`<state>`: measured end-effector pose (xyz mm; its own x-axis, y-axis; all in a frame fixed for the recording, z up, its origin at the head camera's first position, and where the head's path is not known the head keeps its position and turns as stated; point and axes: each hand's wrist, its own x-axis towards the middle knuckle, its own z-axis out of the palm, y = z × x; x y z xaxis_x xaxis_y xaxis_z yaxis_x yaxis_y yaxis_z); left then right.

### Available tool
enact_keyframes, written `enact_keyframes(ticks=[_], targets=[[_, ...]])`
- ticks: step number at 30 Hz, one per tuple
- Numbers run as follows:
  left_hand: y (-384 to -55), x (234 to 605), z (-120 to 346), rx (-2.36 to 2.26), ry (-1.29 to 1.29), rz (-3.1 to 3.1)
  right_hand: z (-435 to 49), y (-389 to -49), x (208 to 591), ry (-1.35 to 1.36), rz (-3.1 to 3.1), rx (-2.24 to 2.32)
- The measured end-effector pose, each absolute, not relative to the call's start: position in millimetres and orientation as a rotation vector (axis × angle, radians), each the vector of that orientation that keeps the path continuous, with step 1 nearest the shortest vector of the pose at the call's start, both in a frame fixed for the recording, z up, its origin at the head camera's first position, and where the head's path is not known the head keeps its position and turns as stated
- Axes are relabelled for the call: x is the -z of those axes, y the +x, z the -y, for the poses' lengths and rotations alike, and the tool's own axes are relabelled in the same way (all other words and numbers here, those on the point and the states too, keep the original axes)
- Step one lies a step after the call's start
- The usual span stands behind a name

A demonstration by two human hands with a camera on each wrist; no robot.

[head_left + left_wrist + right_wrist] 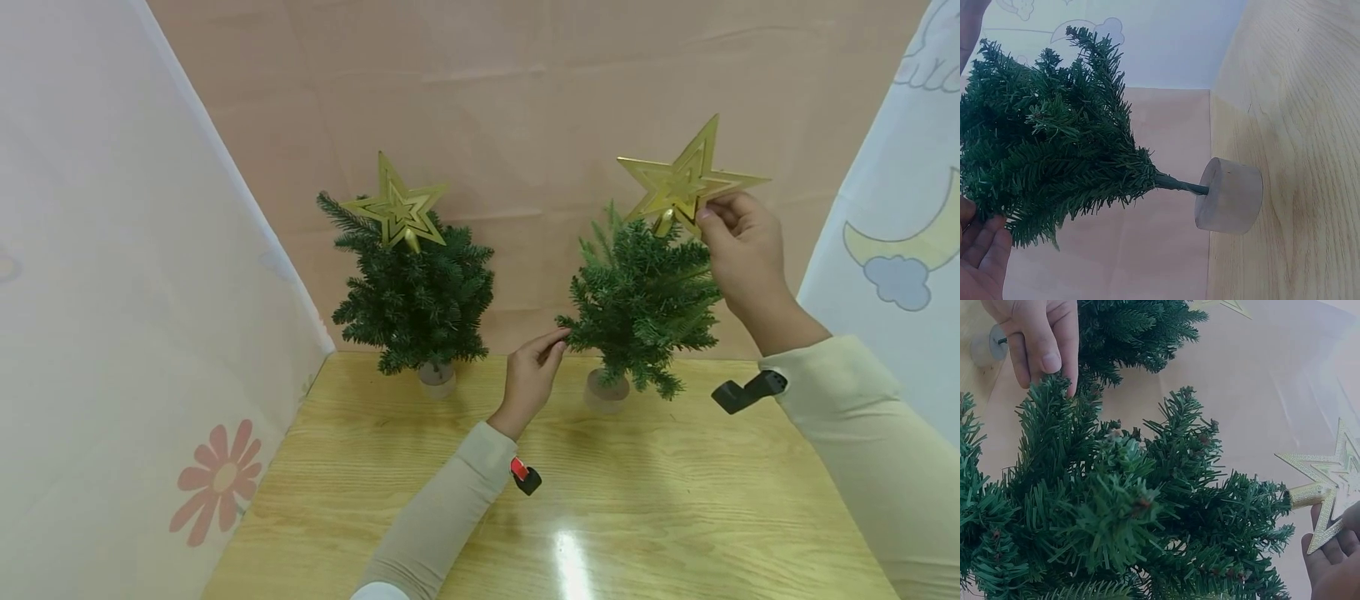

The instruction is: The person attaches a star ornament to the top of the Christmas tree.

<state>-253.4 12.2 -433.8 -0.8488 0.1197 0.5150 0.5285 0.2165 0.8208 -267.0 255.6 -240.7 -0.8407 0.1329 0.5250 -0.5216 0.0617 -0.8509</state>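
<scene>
My right hand [750, 242] pinches a lower point of a gold star topper [686, 179] over the right small Christmas tree [645, 292]. In the right wrist view, the star's hollow stem [1305, 495] meets the tip of a top branch. Down at the tree's left side, my left hand [531, 375] pinches the end of a low branch between thumb and fingers; the right wrist view shows this grip [1044, 344] too. A round pale wooden base [1230, 195] carries the tree upright on the table.
Another small tree [420, 292] stands to the left, with a gold star [400, 207] on top and its own round base [437, 379]. Behind the wooden table [637, 500] hangs a pinkish cloth [510, 167]. Patterned cloths [150, 292] close off both sides.
</scene>
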Motion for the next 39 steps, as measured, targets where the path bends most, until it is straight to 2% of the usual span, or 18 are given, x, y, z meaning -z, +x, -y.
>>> enact_keyframes(ticks=[39], targets=[[-254, 431, -14, 1.659, -0.599, 2.164, -260, -266, 254, 0.243, 2.205, -1.517]])
